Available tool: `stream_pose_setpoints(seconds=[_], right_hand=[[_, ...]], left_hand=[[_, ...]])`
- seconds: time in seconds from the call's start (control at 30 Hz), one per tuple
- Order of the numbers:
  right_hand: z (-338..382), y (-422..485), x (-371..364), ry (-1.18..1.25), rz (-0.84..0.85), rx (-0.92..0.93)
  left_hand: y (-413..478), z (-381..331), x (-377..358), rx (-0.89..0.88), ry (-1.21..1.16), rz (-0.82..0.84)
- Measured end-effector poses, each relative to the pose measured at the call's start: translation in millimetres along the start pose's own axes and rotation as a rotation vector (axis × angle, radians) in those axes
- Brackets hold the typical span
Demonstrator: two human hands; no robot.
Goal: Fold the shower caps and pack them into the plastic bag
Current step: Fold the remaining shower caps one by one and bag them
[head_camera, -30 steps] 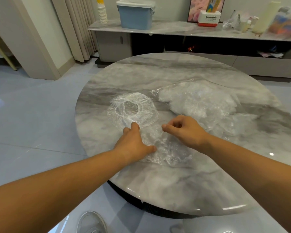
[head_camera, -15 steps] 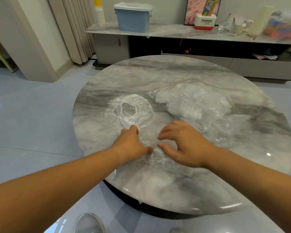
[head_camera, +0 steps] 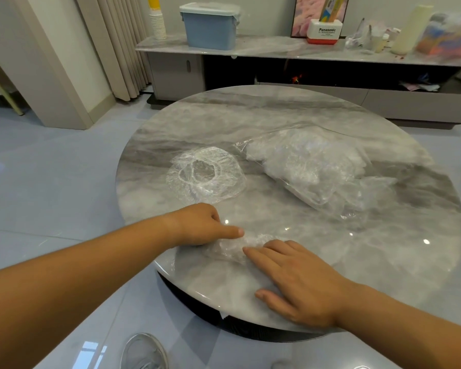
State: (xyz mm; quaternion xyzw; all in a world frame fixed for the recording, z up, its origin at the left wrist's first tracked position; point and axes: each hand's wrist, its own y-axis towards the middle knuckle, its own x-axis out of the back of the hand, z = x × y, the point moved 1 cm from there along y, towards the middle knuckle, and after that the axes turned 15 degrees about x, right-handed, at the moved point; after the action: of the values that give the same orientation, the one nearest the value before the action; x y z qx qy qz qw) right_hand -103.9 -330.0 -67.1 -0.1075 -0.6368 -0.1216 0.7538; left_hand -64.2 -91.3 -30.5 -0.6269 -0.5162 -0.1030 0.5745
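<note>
Head view: the left hand lies fist-like, its thumb stretched onto the flattened shower cap at the table's near edge; whether the curled fingers pinch it is hidden. The right hand presses the same cap, fingers straight. The second cap and the plastic bag lie beyond.

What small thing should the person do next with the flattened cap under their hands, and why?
Probably fold the shower cap over once more. It lies near the table's near edge, with the right hand flat on it and the left hand's thumb on its end, and it looks loosely spread, not yet compact. The plastic bag waits farther right.
</note>
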Motion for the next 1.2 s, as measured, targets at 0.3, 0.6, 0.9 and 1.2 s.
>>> stream_pose_setpoints(seconds=[0.3, 0.6, 0.9, 1.2], right_hand=[[3, -1, 3, 0.132, -0.087, -0.089], [9, 8, 5, 0.061, -0.06, -0.105], [2, 10, 3, 0.098, 0.002, -0.082], [2, -20, 4, 0.095, -0.252, -0.103]], left_hand=[[1, 4, -17, -0.048, 0.06, -0.117], [1, 6, -26, -0.042, -0.482, 0.073], [-8, -3, -29, -0.092, -0.818, 0.246], [-12, -13, -41, -0.067, -0.775, 0.426]])
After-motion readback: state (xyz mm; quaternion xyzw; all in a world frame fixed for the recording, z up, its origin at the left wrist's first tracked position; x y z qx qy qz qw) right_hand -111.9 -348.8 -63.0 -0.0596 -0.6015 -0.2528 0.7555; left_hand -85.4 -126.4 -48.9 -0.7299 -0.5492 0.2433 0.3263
